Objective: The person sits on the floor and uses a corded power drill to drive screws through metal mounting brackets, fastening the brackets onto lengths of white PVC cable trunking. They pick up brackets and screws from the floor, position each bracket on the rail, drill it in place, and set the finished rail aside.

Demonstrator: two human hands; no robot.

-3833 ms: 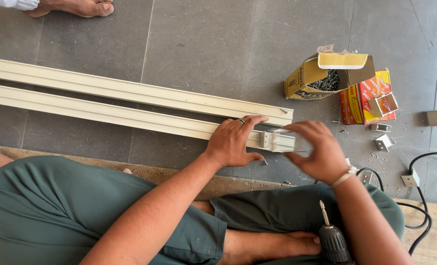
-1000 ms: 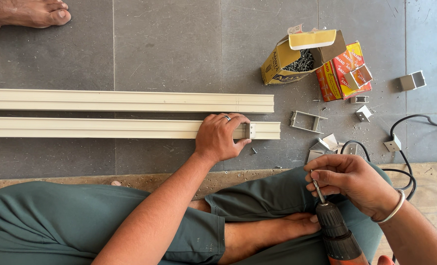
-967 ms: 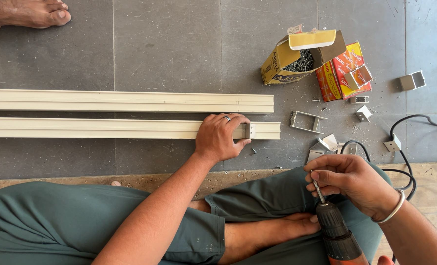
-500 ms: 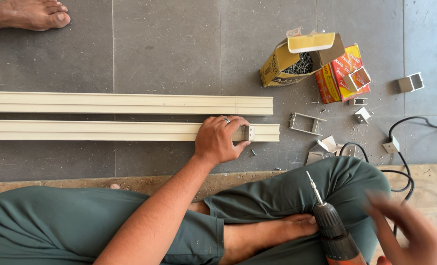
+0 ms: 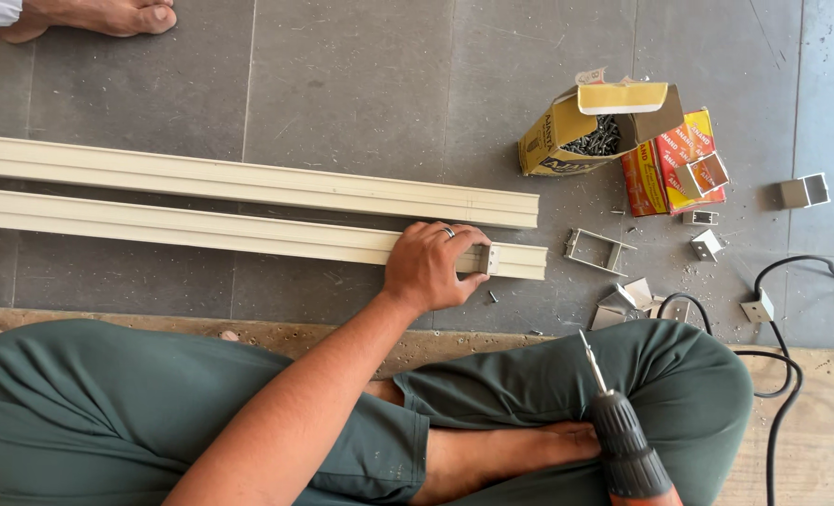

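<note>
My left hand (image 5: 433, 265) presses down on the near cream-coloured channel profile (image 5: 201, 234) close to its right end, fingers around a small metal bracket (image 5: 487, 259) fitted there. A second cream profile (image 5: 248, 183) lies parallel just beyond it. A corded drill (image 5: 623, 440) with a screwdriver bit rests on my lap, bit pointing up toward the floor tiles. My right hand is out of the picture.
An open yellow box of screws (image 5: 586, 131) and a red and yellow box (image 5: 675, 164) sit at upper right. Loose metal brackets (image 5: 597, 250) (image 5: 804, 191) and a black cable (image 5: 782, 375) lie on the grey tiles. Another person's bare foot (image 5: 108, 17) is at top left.
My right hand left the drill on my lap, swept down to the right and went out of view. My left hand stayed on the near profile.
</note>
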